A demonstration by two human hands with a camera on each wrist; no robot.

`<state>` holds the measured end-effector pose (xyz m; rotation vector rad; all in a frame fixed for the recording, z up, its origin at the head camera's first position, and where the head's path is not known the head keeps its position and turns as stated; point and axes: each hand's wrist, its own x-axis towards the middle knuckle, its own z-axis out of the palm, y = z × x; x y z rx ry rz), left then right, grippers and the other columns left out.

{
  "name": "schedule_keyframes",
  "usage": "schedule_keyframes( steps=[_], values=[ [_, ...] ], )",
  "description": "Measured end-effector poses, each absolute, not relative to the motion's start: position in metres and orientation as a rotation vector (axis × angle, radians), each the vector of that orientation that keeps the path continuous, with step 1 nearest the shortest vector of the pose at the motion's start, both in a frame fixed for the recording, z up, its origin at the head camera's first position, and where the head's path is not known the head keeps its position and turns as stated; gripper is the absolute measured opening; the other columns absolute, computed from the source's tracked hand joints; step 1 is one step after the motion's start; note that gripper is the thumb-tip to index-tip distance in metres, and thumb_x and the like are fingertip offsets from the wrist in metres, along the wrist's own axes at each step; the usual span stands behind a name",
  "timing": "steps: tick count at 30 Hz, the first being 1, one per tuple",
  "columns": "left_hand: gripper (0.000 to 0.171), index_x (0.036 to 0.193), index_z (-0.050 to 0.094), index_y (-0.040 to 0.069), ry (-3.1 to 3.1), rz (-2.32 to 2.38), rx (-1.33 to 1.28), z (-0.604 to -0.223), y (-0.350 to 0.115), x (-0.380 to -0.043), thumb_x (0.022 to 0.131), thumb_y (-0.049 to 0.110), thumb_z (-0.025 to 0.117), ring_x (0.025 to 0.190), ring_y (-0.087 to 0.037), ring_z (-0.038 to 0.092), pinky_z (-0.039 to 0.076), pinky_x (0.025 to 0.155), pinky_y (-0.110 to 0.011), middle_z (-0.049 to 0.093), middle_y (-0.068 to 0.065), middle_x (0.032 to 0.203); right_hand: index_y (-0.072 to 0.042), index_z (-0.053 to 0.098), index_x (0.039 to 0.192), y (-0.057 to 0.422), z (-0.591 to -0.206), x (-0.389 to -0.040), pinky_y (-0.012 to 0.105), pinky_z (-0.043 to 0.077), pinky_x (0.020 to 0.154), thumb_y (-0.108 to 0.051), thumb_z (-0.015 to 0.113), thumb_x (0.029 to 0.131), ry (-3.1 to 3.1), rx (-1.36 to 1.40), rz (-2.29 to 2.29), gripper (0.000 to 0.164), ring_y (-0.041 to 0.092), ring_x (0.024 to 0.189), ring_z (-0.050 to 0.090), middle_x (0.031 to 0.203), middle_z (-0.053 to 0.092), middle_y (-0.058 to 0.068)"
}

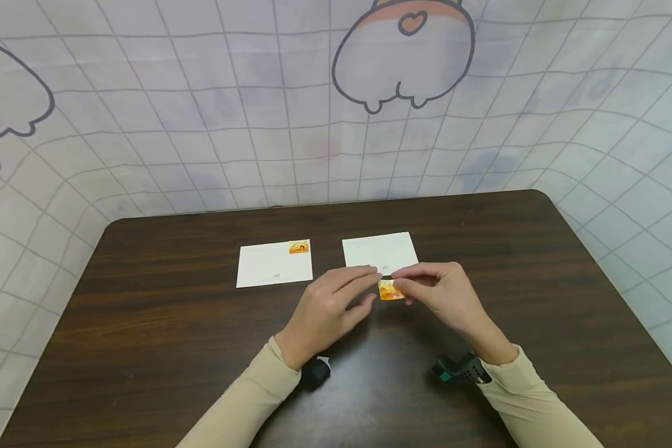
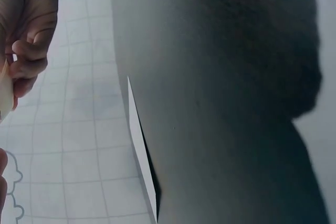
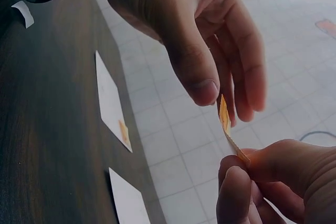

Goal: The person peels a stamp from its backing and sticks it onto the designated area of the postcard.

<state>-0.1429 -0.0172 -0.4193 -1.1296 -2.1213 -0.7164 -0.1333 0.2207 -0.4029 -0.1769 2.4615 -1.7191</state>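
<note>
An orange-yellow postage stamp (image 1: 389, 290) is pinched at one edge between the thumb and fingers of my right hand (image 1: 439, 292). The right wrist view shows the stamp (image 3: 224, 119) held above the table, slightly bent. My left hand (image 1: 336, 298) is beside it, thumb and fingers apart, with their tips close to the stamp's free end. Just behind the hands lies a white postcard (image 1: 378, 250), its near edge partly hidden by them. Further left is another white postcard (image 1: 271, 267), with a similar orange stamp (image 1: 299, 247) in its upper right corner.
The dark wooden table (image 1: 145, 342) reaches back to a white gridded cloth (image 1: 246, 124) with cartoon drawings. A small white scrap (image 3: 23, 14) lies on the table near the left wrist. Dark cameras sit under both wrists.
</note>
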Motion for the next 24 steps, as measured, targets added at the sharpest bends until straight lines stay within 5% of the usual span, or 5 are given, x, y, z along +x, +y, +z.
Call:
schedule_keyframes(
  steps=[24],
  values=[
    [0.016,0.101,0.081,0.008,-2.001,-0.769,-1.247,-0.421,-0.0116,-0.1422,0.085,0.005,0.082,0.105,-0.018,0.074,0.058,0.1,-0.029,0.081,-0.002,0.1,0.003,0.076,0.108,0.2192,-0.4009,-0.1333,0.036,0.063,0.073,-0.018,0.076,0.095,2.404,-0.196,-1.756,0.025,0.015,0.069,0.07,0.089,0.076,-0.001]
  ],
)
